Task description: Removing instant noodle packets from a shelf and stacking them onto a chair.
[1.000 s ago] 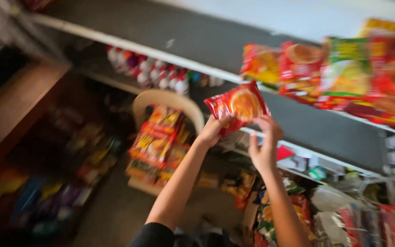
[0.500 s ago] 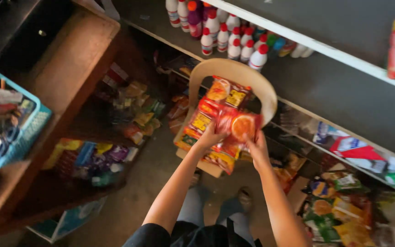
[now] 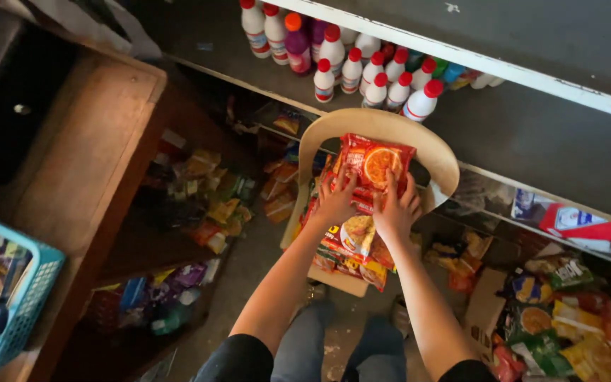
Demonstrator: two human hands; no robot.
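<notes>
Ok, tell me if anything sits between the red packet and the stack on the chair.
Nothing visible does. Both hands, left and right, press the red packet straight onto the pile of packets on the beige chair.

Both hands, left [image 3: 335, 200] and right [image 3: 395, 209], press a red noodle packet [image 3: 373, 161] onto the chair's [image 3: 438, 159] stack.
</notes>
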